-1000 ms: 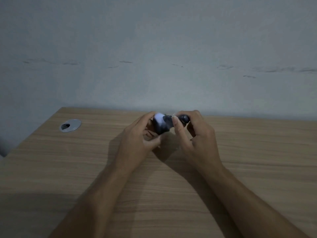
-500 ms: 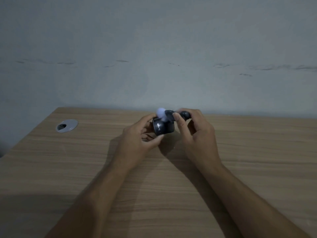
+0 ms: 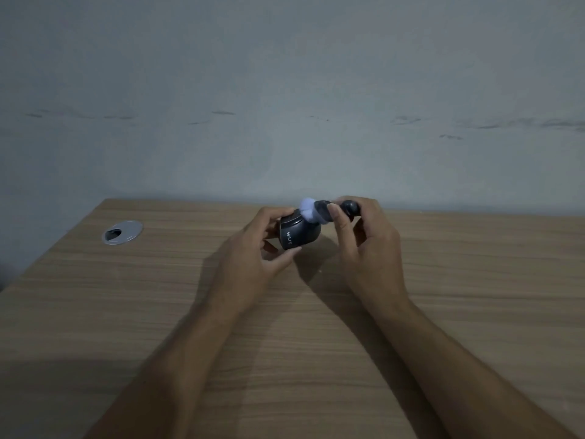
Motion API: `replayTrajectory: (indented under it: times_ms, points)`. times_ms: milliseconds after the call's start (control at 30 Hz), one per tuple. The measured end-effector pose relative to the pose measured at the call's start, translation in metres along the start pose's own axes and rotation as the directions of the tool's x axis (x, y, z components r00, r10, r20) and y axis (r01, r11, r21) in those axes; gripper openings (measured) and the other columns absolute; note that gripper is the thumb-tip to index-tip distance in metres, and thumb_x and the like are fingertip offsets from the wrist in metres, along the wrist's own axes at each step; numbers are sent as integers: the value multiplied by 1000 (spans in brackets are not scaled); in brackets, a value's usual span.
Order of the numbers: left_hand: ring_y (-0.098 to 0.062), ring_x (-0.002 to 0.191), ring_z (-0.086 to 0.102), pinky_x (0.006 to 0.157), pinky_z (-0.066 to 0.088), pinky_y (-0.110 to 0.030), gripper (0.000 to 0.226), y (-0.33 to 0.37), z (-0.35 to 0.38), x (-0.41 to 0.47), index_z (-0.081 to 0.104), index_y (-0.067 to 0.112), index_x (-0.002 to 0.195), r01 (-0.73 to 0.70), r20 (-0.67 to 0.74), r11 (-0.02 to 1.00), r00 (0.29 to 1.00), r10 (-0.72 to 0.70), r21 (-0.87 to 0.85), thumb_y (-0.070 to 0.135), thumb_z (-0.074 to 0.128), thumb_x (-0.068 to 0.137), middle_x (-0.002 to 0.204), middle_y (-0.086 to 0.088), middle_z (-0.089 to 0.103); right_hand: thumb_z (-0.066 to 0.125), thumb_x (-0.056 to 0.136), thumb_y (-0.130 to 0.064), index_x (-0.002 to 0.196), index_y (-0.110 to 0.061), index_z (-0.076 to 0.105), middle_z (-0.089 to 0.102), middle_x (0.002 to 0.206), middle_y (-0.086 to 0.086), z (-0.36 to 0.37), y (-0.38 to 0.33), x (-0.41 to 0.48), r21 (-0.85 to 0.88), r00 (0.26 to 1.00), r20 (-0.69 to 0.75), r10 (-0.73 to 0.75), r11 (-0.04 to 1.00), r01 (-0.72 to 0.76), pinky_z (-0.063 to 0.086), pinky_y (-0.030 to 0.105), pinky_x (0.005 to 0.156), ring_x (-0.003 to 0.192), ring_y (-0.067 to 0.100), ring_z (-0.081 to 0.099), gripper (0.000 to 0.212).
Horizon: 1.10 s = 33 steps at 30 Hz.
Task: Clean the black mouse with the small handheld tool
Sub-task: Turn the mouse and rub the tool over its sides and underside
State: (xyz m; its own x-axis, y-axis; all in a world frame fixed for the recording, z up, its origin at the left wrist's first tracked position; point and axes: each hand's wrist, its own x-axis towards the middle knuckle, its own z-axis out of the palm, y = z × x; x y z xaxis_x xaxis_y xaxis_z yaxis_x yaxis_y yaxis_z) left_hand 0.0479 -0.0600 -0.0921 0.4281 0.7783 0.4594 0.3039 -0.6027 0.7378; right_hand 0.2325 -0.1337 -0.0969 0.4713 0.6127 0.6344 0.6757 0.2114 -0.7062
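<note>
A: Nearest the camera, two bare forearms run up over the pale wood-grain desk top (image 3: 95, 312). What do the hands have?

B: The left hand (image 3: 250, 248) cups the small black plastic mouse (image 3: 299, 236), thumb under its near edge and fingers curled over the far side, holding it just above the desk with its printed side turned toward the person. At about three o'clock from the mouse, the right hand (image 3: 367, 245) pinches the small dark handheld brush with the pale fluffy tip (image 3: 319, 210), fingers closed round its stubby handle.

A: And the tip?

B: It rests on the mouse's top edge, near twelve o'clock. To do this well, she should probably keep the left grip steady, make short light strokes, and turn the mouse so that seams and buttons come under the tuft.

A: Any change?

B: Half a second ago the tuft sat slightly higher; a second ago it lay over the mouse's face. The round grey metal cable grommet (image 3: 122, 232), off at nine o'clock, has not moved on the desk.
</note>
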Motion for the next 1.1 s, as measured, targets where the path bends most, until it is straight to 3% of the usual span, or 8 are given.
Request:
replayTrajectory:
  times_ms: [133,267,367,467,700,800,1033,1100]
  points:
    - [6,105,71,78,55,-4,61,-3,-5,0,61,36,133,40,-19,996,999,-38,85,4,84,85,120,17,74,66,110,-29,112,-9,74,63,97,-6,8,-18,-10,33,969,155,-193,981,190,40,11,76,82,-2,57,22]
    - [31,96,61,77,47,4,56,-1,-6,-1,65,28,132,46,-33,998,998,-45,35,9,87,85,109,32,69,68,110,-28,114,-10,74,68,101,-1,10,-10,-2,1,992,70,-106,994,107,44,14,77,84,9,62,20]
    - [14,109,71,91,59,-13,58,-5,-3,1,65,23,133,34,-21,997,999,-36,-69,14,93,83,119,29,73,68,110,-33,113,-17,76,73,101,-5,0,8,8,-23,998,-25,54,998,-55,48,19,78,85,3,64,18]
    - [5,114,73,96,59,-15,60,-6,0,1,64,24,133,47,-6,991,999,-48,-122,17,94,82,124,20,75,66,111,-39,108,-21,77,75,94,-8,-5,18,9,-7,988,-15,154,988,-154,46,22,72,77,4,64,20]
    - [-22,106,81,86,65,-38,53,-14,-2,4,62,25,125,180,-51,917,976,-211,-357,4,89,84,116,-1,82,71,109,-28,105,-13,75,71,90,-6,6,-11,-5,99,985,151,-84,993,70,47,20,71,76,4,64,16]
    - [-28,102,80,76,61,-33,48,-13,-3,5,64,13,124,211,-69,854,959,-275,-475,-1,87,85,112,-10,83,71,109,-28,99,-13,73,69,83,-6,7,-8,-5,97,989,143,-40,995,26,43,17,66,71,6,61,19]
    - [-43,105,80,101,61,-56,46,-13,-3,6,68,13,122,249,-3,784,952,-305,-568,9,90,83,112,-12,84,68,110,-38,108,-20,78,75,93,-7,-1,5,3,48,995,-11,96,994,-96,47,22,68,69,8,60,20]
    - [-40,107,79,94,66,-43,44,-10,-2,5,69,13,122,268,24,792,952,-305,-548,4,90,85,112,-9,84,69,110,-34,112,-19,78,76,97,-8,1,-2,0,83,999,15,37,996,-38,47,18,67,70,7,61,18]
